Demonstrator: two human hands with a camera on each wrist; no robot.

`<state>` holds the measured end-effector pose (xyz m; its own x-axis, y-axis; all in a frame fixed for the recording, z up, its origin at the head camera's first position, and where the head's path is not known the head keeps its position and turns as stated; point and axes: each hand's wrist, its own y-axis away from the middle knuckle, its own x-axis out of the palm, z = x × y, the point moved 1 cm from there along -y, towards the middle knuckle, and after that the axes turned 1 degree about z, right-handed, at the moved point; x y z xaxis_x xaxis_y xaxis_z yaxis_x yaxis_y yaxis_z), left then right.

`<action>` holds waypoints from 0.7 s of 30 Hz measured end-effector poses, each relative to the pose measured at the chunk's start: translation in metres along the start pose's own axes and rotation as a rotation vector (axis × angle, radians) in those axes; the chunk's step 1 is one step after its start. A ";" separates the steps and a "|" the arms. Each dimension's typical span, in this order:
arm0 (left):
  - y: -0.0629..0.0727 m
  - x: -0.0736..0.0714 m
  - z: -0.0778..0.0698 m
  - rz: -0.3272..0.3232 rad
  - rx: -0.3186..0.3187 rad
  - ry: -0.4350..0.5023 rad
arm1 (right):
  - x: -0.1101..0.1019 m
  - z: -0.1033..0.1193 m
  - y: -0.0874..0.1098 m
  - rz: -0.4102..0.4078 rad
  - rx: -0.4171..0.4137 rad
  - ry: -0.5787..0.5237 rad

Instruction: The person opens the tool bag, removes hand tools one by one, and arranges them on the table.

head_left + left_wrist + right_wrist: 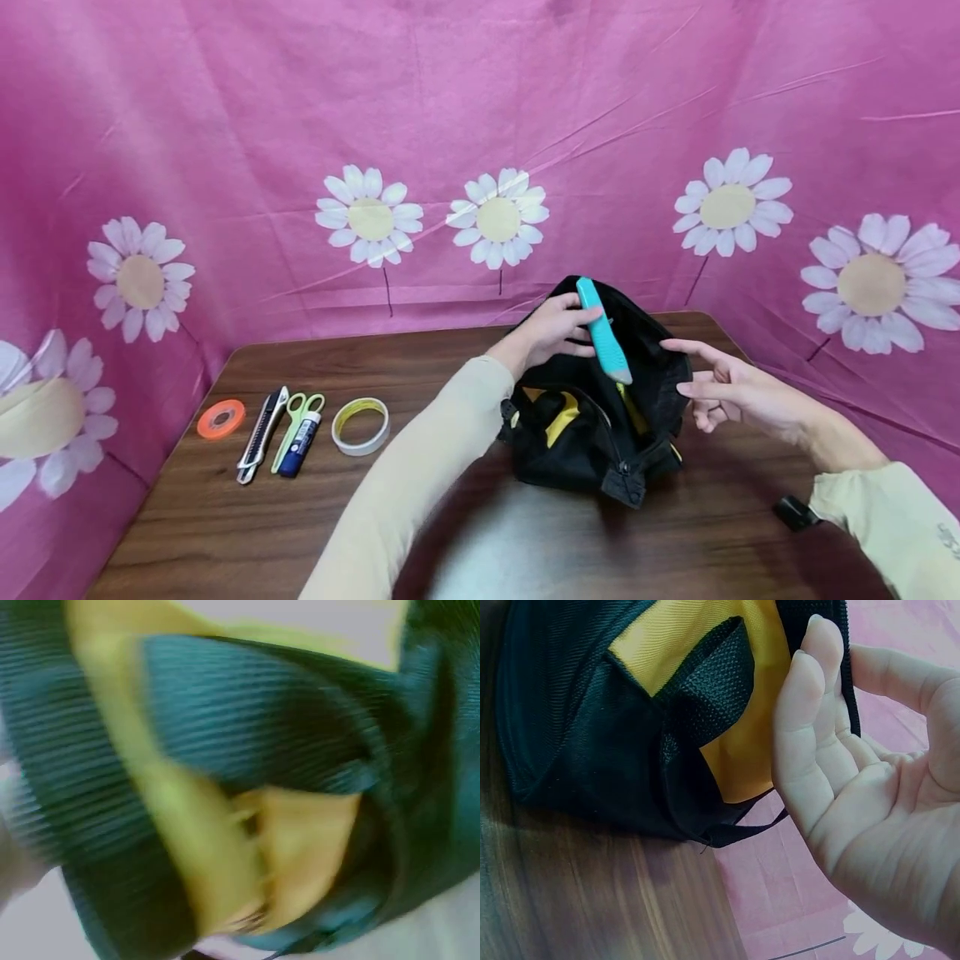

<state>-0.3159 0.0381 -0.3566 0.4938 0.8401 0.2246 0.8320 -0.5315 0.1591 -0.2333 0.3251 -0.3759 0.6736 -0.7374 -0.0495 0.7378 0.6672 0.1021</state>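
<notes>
A black bag (558, 462) with yellow panels stands on the table with its zippered mouth spread wide. Over that mouth, my left hand (557, 329) pinches a teal utility knife (602, 329), tilted with its grey end downward. My right hand (738, 392) holds the bag's right rim between thumb and fingers. In the right wrist view, the fingers (802, 712) lie along the bag's outer side, near a black webbing loop (712, 682). The left wrist view is blurred and filled by the bag's black webbing (225, 705) and yellow fabric; the left fingers are hidden there.
On the left of the wooden table (247, 542) lie an orange tape roll (221, 419), a snap-off cutter (262, 435), green-handled scissors (295, 421), a blue glue stick (301, 446) and a white tape ring (361, 448). A pink flowered cloth (450, 100) hangs behind.
</notes>
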 end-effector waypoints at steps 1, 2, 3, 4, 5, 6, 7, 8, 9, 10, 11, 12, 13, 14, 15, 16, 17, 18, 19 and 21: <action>0.007 0.000 -0.008 0.009 0.010 0.005 | -0.001 0.001 0.000 0.002 -0.003 0.000; 0.014 -0.001 -0.015 0.020 0.017 0.003 | -0.001 0.001 0.001 0.002 -0.008 0.002; 0.022 -0.003 -0.022 0.034 0.024 -0.001 | -0.002 0.002 0.001 0.008 -0.014 0.003; 0.030 -0.006 -0.026 0.046 0.030 -0.007 | -0.002 0.003 0.001 0.006 -0.017 0.000; 0.038 -0.010 -0.030 0.058 0.034 -0.025 | -0.002 0.003 0.001 0.007 -0.019 -0.001; 0.047 -0.015 -0.032 0.065 0.037 -0.043 | -0.002 0.004 0.001 0.008 -0.022 -0.001; 0.056 -0.020 -0.033 0.068 0.037 -0.058 | -0.002 0.004 0.001 0.008 -0.026 0.000; 0.065 -0.027 -0.032 0.071 0.036 -0.073 | -0.002 0.005 0.001 0.003 -0.031 0.002; 0.074 -0.034 -0.031 0.067 0.033 -0.083 | -0.002 0.005 0.001 0.002 -0.034 0.001; 0.082 -0.041 -0.029 0.056 0.028 -0.088 | -0.002 0.005 0.000 -0.002 -0.034 0.000; 0.092 -0.049 -0.027 0.043 0.023 -0.094 | -0.002 0.005 0.000 0.006 -0.038 0.001; 0.101 -0.056 -0.024 0.028 0.019 -0.096 | -0.001 0.005 -0.001 0.004 -0.038 -0.001; 0.110 -0.064 -0.021 0.013 0.017 -0.096 | 0.000 0.004 -0.002 0.006 -0.037 -0.005; 0.118 -0.072 -0.017 -0.003 0.014 -0.098 | 0.000 0.004 -0.003 0.011 -0.035 -0.010; 0.126 -0.081 -0.012 -0.023 0.012 -0.100 | 0.001 0.003 -0.004 0.015 -0.033 -0.014; 0.134 -0.089 -0.008 -0.042 0.009 -0.102 | 0.002 0.003 -0.005 0.018 -0.029 -0.017; 0.140 -0.096 -0.002 -0.064 0.001 -0.102 | 0.003 0.003 -0.005 0.020 -0.027 -0.017; 0.146 -0.104 0.003 -0.085 -0.010 -0.100 | 0.003 0.003 -0.006 0.018 -0.024 -0.015; 0.151 -0.111 0.010 -0.105 -0.025 -0.096 | 0.003 0.003 -0.006 0.019 -0.023 -0.012; 0.159 -0.125 0.024 -0.141 -0.068 -0.094 | 0.003 0.003 -0.005 0.010 -0.020 -0.003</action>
<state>-0.2394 -0.1485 -0.3827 0.3973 0.9117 0.1049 0.8773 -0.4108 0.2482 -0.2350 0.3195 -0.3737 0.6812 -0.7307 -0.0452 0.7315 0.6768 0.0829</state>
